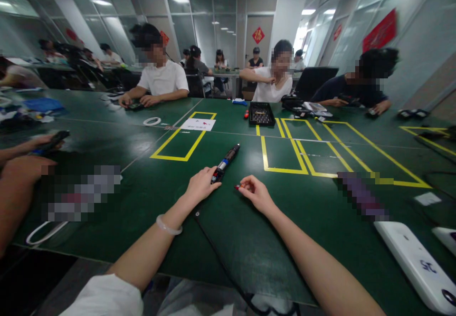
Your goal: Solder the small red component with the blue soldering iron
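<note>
Fingers of left hand clasp black-and-silver cylindrical tool projecting beyond them; right hand pinches small red piece between fingertips.

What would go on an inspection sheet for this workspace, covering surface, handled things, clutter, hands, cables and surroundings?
Surface: green table, marked with yellow tape.
Handled things: dark pen-shaped tool with a blue band; small red piece, too small to identify.
Clutter: black tray with contents, white sheet, white coil, white device at right.
Hands: left hand holds the tool's near end; right hand pinches the red piece.
Cables: black cable runs from beside the left hand toward the near edge; whether it joins the tool is hidden.
Surroundings: people seated at this and farther tables; glass partitions and red decorations behind.
</note>
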`<state>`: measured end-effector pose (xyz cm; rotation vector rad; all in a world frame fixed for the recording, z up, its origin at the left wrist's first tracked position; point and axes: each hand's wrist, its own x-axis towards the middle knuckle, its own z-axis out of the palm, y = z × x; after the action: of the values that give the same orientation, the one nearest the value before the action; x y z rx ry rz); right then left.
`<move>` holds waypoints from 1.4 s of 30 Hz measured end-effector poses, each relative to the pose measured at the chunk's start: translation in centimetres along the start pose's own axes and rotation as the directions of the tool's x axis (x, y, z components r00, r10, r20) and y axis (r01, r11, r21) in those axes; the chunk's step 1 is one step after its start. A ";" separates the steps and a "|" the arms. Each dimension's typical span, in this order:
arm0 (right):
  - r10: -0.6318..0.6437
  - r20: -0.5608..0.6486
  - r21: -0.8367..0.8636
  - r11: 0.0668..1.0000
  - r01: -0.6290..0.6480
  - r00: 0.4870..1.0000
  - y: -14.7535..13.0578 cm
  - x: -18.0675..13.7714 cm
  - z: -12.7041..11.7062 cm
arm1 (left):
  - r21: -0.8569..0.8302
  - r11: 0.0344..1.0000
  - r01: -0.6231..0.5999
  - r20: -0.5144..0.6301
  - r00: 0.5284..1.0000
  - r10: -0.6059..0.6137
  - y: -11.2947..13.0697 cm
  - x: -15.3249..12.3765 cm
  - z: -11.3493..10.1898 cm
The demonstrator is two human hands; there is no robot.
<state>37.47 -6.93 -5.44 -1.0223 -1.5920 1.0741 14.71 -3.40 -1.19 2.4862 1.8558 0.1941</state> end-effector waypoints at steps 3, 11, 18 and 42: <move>-0.041 -0.015 -0.048 0.998 0.040 0.999 -0.2 0.0 0.0 | -0.025 0.995 -0.096 -0.006 0.995 0.096 2.0 -0.4 0.3; -0.185 0.026 -0.382 0.906 0.181 0.982 0.0 -0.1 0.1 | -0.091 0.968 -0.235 0.002 0.972 0.236 4.7 -1.4 1.1; -0.198 0.109 -0.496 0.839 0.226 0.974 -0.1 -0.4 0.0 | -0.103 0.962 -0.253 0.000 0.967 0.255 5.0 -1.5 1.4; -0.227 0.120 -0.433 0.864 0.256 0.967 -0.7 -0.5 -0.6 | -0.119 0.960 -0.254 -0.030 0.967 0.252 5.2 -1.2 1.4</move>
<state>38.08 -7.46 -4.73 -1.0496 -2.0173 0.5833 19.48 -5.97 -2.12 2.6340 1.4746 0.3233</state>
